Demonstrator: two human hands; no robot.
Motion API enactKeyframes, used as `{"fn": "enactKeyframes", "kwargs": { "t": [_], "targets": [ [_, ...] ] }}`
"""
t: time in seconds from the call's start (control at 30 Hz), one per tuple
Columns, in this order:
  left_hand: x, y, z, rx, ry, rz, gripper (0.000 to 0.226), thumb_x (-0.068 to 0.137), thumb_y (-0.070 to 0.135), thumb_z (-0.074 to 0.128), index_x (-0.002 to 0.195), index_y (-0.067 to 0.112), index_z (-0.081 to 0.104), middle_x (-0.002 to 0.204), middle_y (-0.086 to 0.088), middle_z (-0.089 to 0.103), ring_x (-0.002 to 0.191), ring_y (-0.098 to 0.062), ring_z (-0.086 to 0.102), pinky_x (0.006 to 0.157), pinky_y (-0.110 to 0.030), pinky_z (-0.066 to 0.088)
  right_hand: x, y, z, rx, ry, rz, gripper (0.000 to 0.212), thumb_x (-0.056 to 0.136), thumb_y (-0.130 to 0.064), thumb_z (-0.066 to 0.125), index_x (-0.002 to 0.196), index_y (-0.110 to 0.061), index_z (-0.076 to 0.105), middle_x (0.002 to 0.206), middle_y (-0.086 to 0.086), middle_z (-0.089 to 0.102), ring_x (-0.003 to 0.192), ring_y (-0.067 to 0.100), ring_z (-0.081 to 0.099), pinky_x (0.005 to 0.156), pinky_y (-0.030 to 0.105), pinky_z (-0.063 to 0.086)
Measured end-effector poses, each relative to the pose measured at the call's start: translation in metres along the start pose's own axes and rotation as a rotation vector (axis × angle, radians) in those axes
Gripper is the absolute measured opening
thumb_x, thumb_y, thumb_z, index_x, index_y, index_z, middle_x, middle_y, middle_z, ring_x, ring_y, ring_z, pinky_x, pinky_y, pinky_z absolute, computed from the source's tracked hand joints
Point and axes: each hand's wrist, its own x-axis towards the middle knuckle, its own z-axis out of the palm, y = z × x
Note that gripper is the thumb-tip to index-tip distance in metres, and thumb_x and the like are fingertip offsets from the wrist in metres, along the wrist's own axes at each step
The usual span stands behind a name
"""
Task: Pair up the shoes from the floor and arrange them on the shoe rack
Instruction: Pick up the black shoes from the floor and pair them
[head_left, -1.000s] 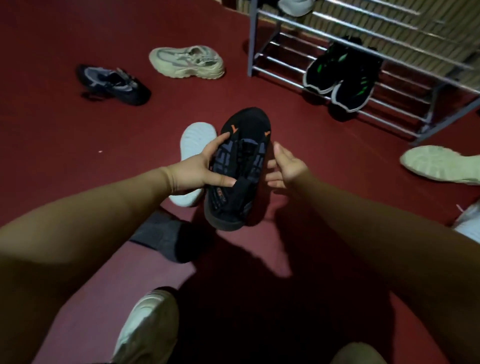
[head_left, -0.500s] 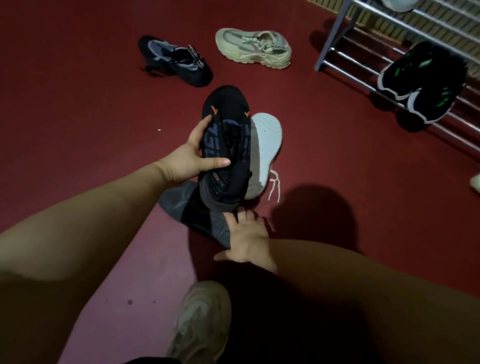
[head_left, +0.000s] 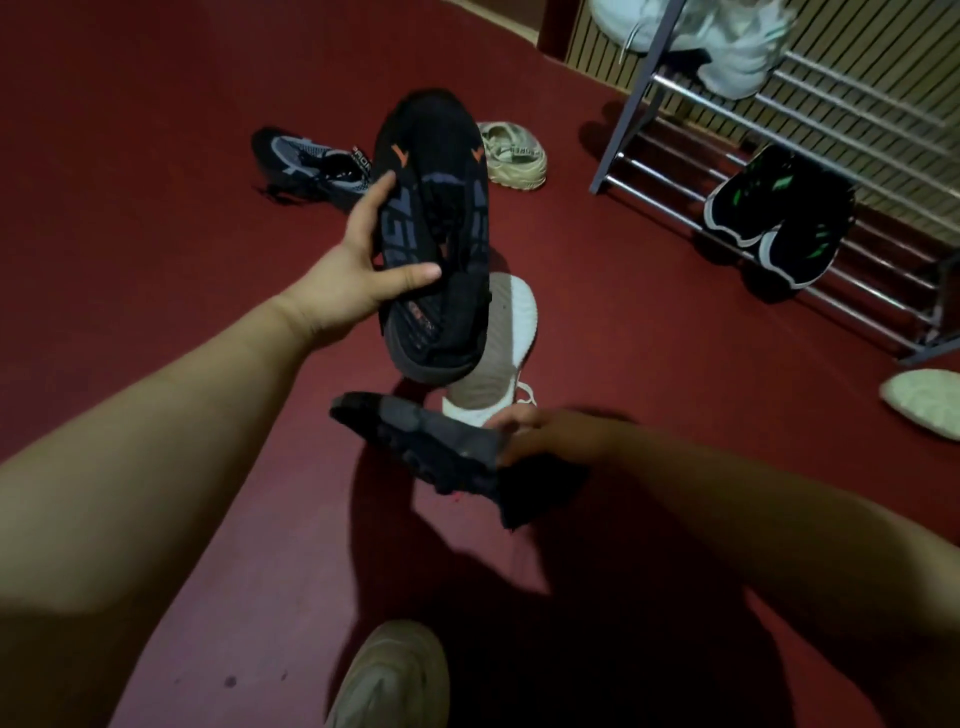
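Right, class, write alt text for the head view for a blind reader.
The left hand holds a black knit sneaker with orange marks, while the right hand grips a dark sneaker, sole up, near the red floor. A black-and-green pair sits on the metal shoe rack.

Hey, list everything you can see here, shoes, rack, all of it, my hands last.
floor: one, red, throughout
rack: one, metal, upper right
black-orange shoe: one, black with orange marks, held up, centre
dark shoe: one, dark grey, sole showing, held low, centre
white shoe: one, white, floor, behind both held shoes
grey shoe: one, black and grey, floor, far left
beige shoe: one, beige, floor, partly behind black-orange shoe
pale shoe: one, pale, floor, right edge
green-trim shoes: two, black with green, lower rack tier
top shoes: count unclear, white, upper rack tier
near shoe: one, beige, bottom edge
left hand: one, grips black-orange shoe
right hand: one, grips dark shoe
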Motion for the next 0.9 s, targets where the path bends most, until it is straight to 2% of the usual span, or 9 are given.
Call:
{"fn": "enactKeyframes", "kwargs": {
  "t": [0.13,0.23,0.33,0.4,0.47,0.53,0.67,0.77,0.9],
  "targets": [
    [0.005,0.014,0.015,-0.086,-0.001,0.016,0.096,0.077,0.021,0.066,0.150,0.027,0.003,0.143,0.007,0.034,0.124,0.000,0.043,0.097,-0.014,0.040,-0.053,0.014,-0.061,0.508,0.012,0.055,0.035,0.061,-0.013,0.065,0.096,-0.010,0.063,0.078,0.011,0.070,0.067,0.024,0.068,0.059,0.030,0.056],
    [0.008,0.017,0.036,-0.121,-0.017,0.016,0.093,0.080,0.018,0.064,0.150,0.027,0.004,0.139,0.008,0.036,0.123,-0.001,0.043,0.093,-0.010,0.042,-0.085,0.031,-0.084,0.730,0.190,0.112,0.035,0.055,-0.027,0.067,0.084,-0.009,0.066,0.069,0.014,0.069,0.056,0.028,0.067,0.059,0.034,0.053],
    [0.014,0.020,0.053,-0.117,-0.034,0.017,0.088,0.085,0.009,0.060,0.150,0.026,0.003,0.135,0.009,0.038,0.119,0.001,0.044,0.086,-0.006,0.044,-0.100,0.048,-0.099,0.935,0.304,-0.007,0.045,0.033,-0.027,0.077,0.074,-0.009,0.075,0.075,0.013,0.071,0.063,0.027,0.069,0.061,0.035,0.057],
    [0.019,0.021,0.067,-0.107,-0.048,0.017,0.088,0.085,0.008,0.060,0.150,0.026,0.003,0.135,0.009,0.039,0.116,0.004,0.046,0.082,-0.004,0.045,-0.109,0.057,-0.110,1.000,0.379,-0.098,0.057,0.025,-0.026,0.084,0.078,-0.009,0.076,0.083,0.013,0.071,0.071,0.028,0.069,0.077,0.038,0.055],
    [0.021,0.021,0.074,-0.110,-0.050,0.005,0.087,0.087,0.005,0.059,0.151,0.027,0.004,0.134,0.009,0.040,0.116,0.003,0.045,0.077,-0.003,0.045,-0.112,0.058,-0.113,1.056,0.368,-0.150,0.045,0.038,-0.028,0.079,0.079,-0.008,0.076,0.087,0.013,0.071,0.076,0.029,0.068,0.086,0.046,0.051],
    [0.024,0.022,0.086,-0.099,-0.056,0.008,0.087,0.087,0.004,0.059,0.151,0.027,0.004,0.133,0.010,0.040,0.118,-0.001,0.044,0.075,-0.002,0.045,-0.121,0.058,-0.116,1.105,0.318,-0.189,0.032,0.053,-0.025,0.067,0.079,-0.008,0.075,0.090,0.015,0.071,0.077,0.031,0.069,0.078,0.054,0.053],
    [0.033,0.024,0.106,-0.113,-0.068,0.017,0.087,0.087,0.000,0.058,0.151,0.027,0.006,0.134,0.008,0.041,0.113,0.002,0.049,0.076,-0.005,0.046,-0.132,0.066,-0.127,1.128,0.285,-0.238,0.061,0.041,-0.019,0.081,0.099,-0.005,0.070,0.111,0.021,0.065,0.095,0.039,0.063,0.086,0.062,0.047],
    [0.038,0.025,0.118,-0.112,-0.078,0.028,0.087,0.086,0.003,0.059,0.150,0.027,0.006,0.136,0.007,0.040,0.106,0.011,0.049,0.078,-0.006,0.045,-0.136,0.072,-0.129,1.121,0.288,-0.243,0.055,0.045,-0.021,0.079,0.097,-0.004,0.071,0.106,0.021,0.067,0.090,0.039,0.065,0.082,0.060,0.050],
    [0.042,0.027,0.135,-0.110,-0.076,0.028,0.087,0.085,0.002,0.061,0.149,0.025,0.007,0.137,0.004,0.039,0.119,-0.004,0.045,0.081,-0.004,0.044,-0.132,0.086,-0.130,1.121,0.371,-0.250,0.036,0.055,-0.030,0.065,0.079,-0.005,0.074,0.083,0.015,0.069,0.066,0.027,0.068,0.062,0.037,0.057]
  ]
}}
